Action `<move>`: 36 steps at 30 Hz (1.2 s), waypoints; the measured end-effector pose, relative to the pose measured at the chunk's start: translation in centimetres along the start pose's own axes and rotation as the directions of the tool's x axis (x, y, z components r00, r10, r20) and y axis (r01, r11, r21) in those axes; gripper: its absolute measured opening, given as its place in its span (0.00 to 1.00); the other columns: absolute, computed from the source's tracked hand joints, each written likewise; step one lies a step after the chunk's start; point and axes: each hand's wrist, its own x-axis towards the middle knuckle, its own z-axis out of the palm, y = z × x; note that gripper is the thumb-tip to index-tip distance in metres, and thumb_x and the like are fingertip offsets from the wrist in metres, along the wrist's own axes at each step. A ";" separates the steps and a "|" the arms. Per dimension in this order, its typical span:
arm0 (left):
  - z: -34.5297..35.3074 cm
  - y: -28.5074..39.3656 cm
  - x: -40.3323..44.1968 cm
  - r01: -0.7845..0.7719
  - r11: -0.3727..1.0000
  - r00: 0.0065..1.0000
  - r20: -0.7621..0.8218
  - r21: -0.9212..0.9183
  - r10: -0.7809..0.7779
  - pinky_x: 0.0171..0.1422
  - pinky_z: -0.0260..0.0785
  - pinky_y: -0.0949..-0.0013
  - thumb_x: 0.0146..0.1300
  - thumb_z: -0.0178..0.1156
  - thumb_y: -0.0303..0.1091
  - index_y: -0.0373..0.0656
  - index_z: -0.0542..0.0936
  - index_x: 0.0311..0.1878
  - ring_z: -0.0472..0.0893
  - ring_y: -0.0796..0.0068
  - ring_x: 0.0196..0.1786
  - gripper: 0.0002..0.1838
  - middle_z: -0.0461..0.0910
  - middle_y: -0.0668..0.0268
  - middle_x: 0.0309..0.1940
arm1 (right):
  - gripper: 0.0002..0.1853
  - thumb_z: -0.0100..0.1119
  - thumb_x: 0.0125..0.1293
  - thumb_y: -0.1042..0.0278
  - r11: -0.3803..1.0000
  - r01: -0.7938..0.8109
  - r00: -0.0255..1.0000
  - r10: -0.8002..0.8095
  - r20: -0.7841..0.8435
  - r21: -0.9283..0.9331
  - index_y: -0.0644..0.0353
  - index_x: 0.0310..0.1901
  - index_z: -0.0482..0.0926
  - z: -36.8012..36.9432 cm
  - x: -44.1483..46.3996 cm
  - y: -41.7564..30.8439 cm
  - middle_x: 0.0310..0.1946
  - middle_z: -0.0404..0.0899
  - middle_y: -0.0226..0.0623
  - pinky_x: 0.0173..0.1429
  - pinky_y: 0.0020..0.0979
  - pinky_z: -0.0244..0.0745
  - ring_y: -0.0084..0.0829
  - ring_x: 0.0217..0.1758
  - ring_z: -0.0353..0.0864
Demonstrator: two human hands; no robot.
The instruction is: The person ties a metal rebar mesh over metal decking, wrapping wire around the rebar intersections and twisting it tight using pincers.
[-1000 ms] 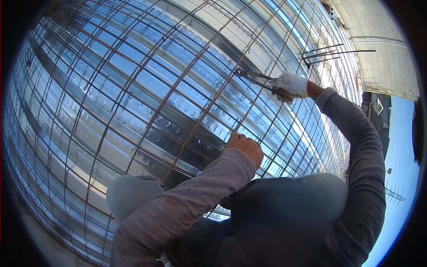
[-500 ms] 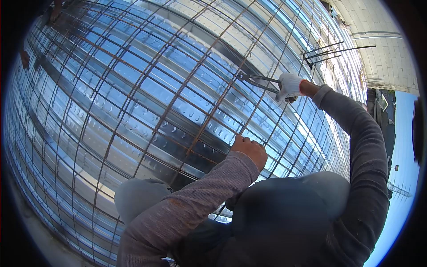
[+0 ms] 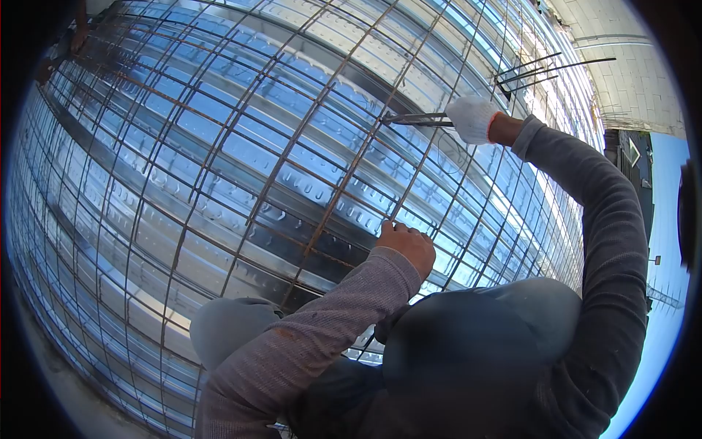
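From the head camera, your right hand point(image 3: 472, 119), gloved, has rolled over within the last half second: its back now faces up, and the pincers point(image 3: 401, 118) show nearly edge-on, their handles looking close together where they were plainly spread. You are gripping those handles; the tool's head is at a bar crossing of the steel mesh point(image 3: 338, 190), beyond your left hand. That crossing looks the same one as a moment ago, so the turn reads as work done on the spot rather than a move along the mesh. Whether the tool bites on wire is too small to tell.

Your bare left hand point(image 3: 406, 245) has barely shifted. It rests, fingers curled, at a bar nearer your knees; you cannot tell from here whether it grasps anything. The mesh spreads over ribbed metal decking point(image 3: 285, 227).
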 end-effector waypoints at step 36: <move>0.1 -1.1 -0.7 -0.020 1.000 0.996 -0.083 0.007 0.020 0.75 0.61 0.48 0.77 0.53 0.37 0.38 0.75 0.69 0.77 0.55 0.70 0.23 0.80 0.54 0.65 | 0.20 0.71 0.60 0.59 0.996 0.032 0.874 -0.066 -0.481 -0.079 0.65 0.47 0.79 -1.3 -3.0 -0.7 0.28 0.83 0.46 0.35 0.46 0.80 0.48 0.31 0.86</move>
